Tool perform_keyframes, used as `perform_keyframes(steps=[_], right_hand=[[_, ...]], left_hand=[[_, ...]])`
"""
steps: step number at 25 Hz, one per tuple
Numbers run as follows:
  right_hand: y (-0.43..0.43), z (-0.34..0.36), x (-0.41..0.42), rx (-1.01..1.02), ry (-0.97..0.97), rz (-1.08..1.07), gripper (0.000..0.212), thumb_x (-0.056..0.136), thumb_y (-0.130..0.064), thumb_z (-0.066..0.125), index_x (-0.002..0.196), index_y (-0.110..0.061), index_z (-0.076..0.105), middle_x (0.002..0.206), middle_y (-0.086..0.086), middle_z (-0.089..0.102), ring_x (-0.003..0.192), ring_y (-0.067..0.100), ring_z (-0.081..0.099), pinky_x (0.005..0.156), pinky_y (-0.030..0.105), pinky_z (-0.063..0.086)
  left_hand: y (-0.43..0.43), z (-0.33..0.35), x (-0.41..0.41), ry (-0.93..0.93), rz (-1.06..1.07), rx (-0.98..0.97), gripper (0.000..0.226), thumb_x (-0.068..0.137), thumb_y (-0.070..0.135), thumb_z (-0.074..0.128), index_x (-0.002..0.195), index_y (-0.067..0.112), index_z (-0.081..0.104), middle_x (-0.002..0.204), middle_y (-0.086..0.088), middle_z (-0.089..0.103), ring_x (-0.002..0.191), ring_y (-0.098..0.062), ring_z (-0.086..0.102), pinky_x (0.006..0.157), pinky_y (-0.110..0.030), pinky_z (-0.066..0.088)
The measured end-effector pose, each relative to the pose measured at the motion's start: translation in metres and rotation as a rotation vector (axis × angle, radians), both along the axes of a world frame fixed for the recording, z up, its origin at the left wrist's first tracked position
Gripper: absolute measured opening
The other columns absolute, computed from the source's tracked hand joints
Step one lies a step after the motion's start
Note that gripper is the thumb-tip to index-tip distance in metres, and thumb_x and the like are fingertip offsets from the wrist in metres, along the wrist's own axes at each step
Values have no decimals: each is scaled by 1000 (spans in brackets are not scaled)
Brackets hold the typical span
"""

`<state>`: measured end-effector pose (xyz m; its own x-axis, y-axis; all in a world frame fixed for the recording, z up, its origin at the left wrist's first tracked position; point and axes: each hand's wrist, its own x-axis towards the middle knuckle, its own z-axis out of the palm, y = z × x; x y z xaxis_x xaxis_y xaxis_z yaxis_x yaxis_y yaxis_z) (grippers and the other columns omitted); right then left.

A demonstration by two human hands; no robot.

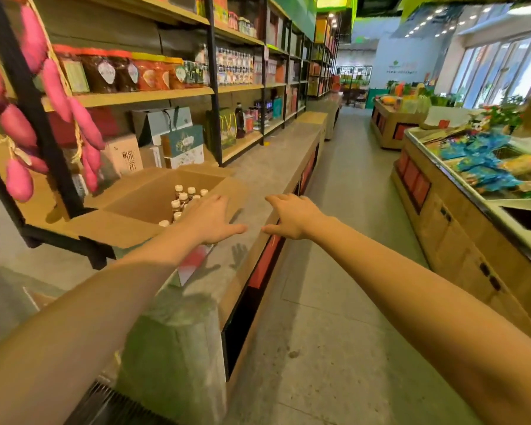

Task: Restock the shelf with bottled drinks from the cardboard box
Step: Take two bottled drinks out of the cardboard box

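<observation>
The left hand (210, 220) is extended palm down, fingers straight and slightly spread, thumb pointing out toward the right hand; it holds nothing. The right hand (292, 217) is in the same posture just beside it, fingers straight, thumb pointing toward the left hand, also holding nothing. The two thumbs are near each other but apart. The cardboard box (141, 200) lies under and to the left of the left hand: plain brown corrugated board, rectangular, with all top flaps folded outward. The bottles (183, 200) stand upright inside it, just left of the left fingers; each shows a round white cap on a dark body, and the hand hides part of the group. Whether the left hand touches the box rim cannot be told. Both hands are above the counter (258, 170), a long flat slab with a grey, mottled, stone-like face and a tan edge. The shelf (154, 95), beyond and left of the left hand, has black metal uprights and pale wooden boards; it carries rectangular gift boxes (183, 145) and red-lidded jars (105, 73). Smooth pink tapered sweet potatoes (17, 125) hang in strings at far left.
</observation>
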<state>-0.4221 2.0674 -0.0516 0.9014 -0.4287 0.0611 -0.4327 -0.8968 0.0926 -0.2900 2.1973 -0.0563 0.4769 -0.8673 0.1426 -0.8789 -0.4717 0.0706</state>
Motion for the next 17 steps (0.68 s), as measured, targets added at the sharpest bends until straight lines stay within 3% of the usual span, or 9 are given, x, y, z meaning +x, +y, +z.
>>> perform_keyframes(steps=[7, 12, 17], right_hand=[[-146, -9, 130, 79, 0, 59, 76, 90, -51, 48, 148, -12, 20, 155, 8, 27, 138, 28, 33, 108, 44, 28], [-235, -20, 223, 107, -16, 156, 73, 90, -52, 49, 147, -13, 23, 154, 8, 29, 138, 29, 33, 113, 46, 28], [-289, -38, 334, 142, 14, 400, 62, 88, -51, 54, 137, -14, 43, 137, 8, 50, 121, 27, 50, 102, 39, 42]], left_hand=[[-123, -10, 126, -3, 106, 30, 79, 83, 61, 52, 144, 15, 31, 146, -7, 39, 133, -26, 37, 108, -37, 28], [-182, -28, 195, -4, 196, 21, 68, 82, 63, 52, 130, 15, 45, 135, -6, 51, 120, -26, 48, 100, -38, 36], [-215, -43, 244, 11, 510, 53, 79, 84, 64, 46, 141, 11, 34, 147, -11, 39, 132, -29, 38, 109, -38, 29]])
